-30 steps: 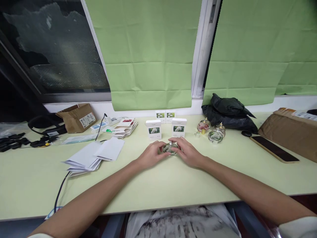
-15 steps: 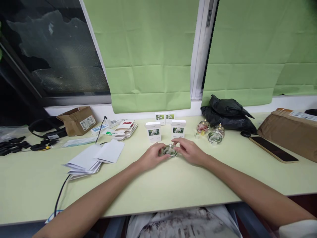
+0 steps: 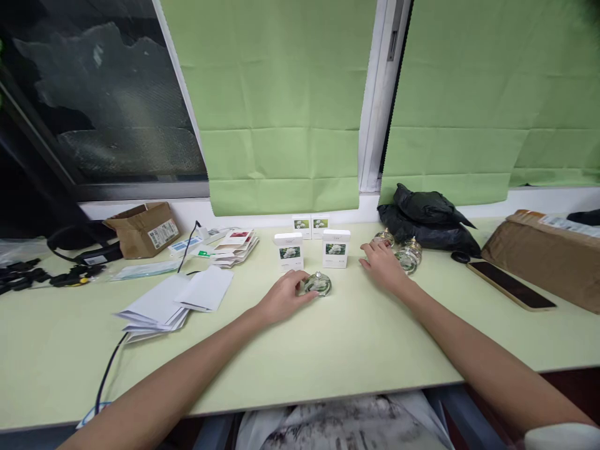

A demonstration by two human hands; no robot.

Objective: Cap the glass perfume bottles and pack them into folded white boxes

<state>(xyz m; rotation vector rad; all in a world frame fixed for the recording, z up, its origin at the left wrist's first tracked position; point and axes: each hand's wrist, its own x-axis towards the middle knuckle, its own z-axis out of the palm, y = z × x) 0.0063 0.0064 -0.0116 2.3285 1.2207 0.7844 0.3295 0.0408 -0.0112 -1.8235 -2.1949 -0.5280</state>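
Observation:
My left hand (image 3: 284, 297) has its thumb and fingers round the left side of a round, clear glass perfume bottle (image 3: 319, 285) that sits on the table. The bottle looks greenish and has a small neck on top. Farther right, my right hand (image 3: 385, 265) reaches low over the table with thumb and forefinger apart. It covers most of a pinkish glass bottle with a gold top (image 3: 385, 236). Another clear bottle (image 3: 409, 259) stands just right of the hand. Whatever lies under my right fingers is hidden.
Two white boxes with flower pictures, a left one (image 3: 289, 251) and a right one (image 3: 335, 249), stand behind the bottle. Folded white papers (image 3: 162, 300) and a cardboard box (image 3: 143, 231) are left. Black plastic bags (image 3: 429, 222), a phone (image 3: 510, 285) and a brown parcel (image 3: 544, 256) are right.
My right hand has left the bottle's top and moved right, to the small clear pieces beside the other bottles, which it now covers. My left hand stays on its bottle.

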